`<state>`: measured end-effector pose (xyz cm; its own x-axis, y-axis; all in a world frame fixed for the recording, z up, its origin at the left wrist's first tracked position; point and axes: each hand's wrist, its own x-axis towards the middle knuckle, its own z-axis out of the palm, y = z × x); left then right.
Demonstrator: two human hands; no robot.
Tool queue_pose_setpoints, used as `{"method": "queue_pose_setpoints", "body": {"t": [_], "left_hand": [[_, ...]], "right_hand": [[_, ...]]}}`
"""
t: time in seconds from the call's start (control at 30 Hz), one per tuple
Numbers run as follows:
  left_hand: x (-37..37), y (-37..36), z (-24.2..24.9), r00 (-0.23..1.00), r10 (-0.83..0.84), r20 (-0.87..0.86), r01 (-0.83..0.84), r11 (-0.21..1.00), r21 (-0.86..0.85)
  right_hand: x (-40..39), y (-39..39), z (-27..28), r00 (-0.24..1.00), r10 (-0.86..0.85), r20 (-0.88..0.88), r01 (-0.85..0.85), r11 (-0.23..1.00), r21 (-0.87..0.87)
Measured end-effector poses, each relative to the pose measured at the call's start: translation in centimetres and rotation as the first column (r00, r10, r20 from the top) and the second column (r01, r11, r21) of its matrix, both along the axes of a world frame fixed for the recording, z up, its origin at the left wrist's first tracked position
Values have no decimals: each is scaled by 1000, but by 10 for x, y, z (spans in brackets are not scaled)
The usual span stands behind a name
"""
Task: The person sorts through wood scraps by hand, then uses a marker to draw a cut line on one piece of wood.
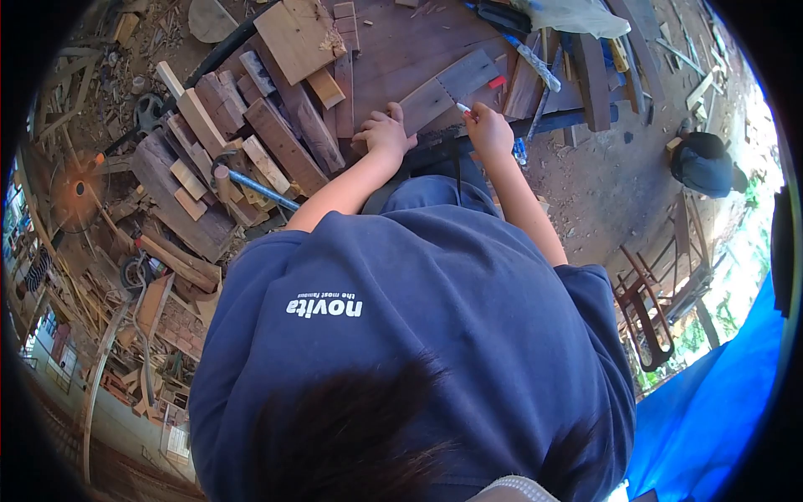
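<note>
The right hand (489, 130) pinches a marker (462, 106), its fingers closed round the barrel and its white tip touching the near edge of a plank (439, 92). The left hand (385, 134) lies flat with fingers spread, pressing on the plank's left end. The plank sits tilted across a wooden bench (401, 42), its right end higher in the frame, with a faint dotted line running across its middle.

Just left of the left hand lies a heap of offcuts (251, 142), short dark and pale blocks stacked loosely. A hammer (251, 186) with a blue handle rests at the heap's near edge. Above the heap a pale square board (297, 33) leans over the bench.

Right of the plank, several slats and a saw (535, 65) lie together on the bench. Farther right, on bare dirt, another person (703, 163) in dark clothes crouches, well apart from the bench. A blue tarp (711, 410) fills the lower right corner, with a rusty metal frame (648, 309) beside it.
</note>
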<state>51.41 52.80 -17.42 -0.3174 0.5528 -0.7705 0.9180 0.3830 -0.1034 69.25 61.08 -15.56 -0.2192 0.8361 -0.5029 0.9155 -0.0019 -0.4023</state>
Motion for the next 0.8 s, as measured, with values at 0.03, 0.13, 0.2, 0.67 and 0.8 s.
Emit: {"method": "queue_pose_setpoints", "body": {"t": [0.03,0.13,0.2,0.67,0.8], "left_hand": [[1,-1,-2,1000,-6,0,6,1000,3],[0,0,-5,1000,-8,-10,8,1000,13],[-1,0,-3,1000,11,15,-11,1000,5],[6,-2,0,1000,-13,-21,14,998,58],[11,-23,-11,948,-245,-205,300,904,304]], "right_hand": [[1,0,0,1000,-6,0,6,1000,3],[7,-2,0,999,-31,-13,31,999,-16],[13,-10,-1,999,17,44,-15,999,-37],[27,-31,-31,875,-379,-303,376,924,-69],[14,-14,-35,857,-420,-298,407,907,-108]]}}
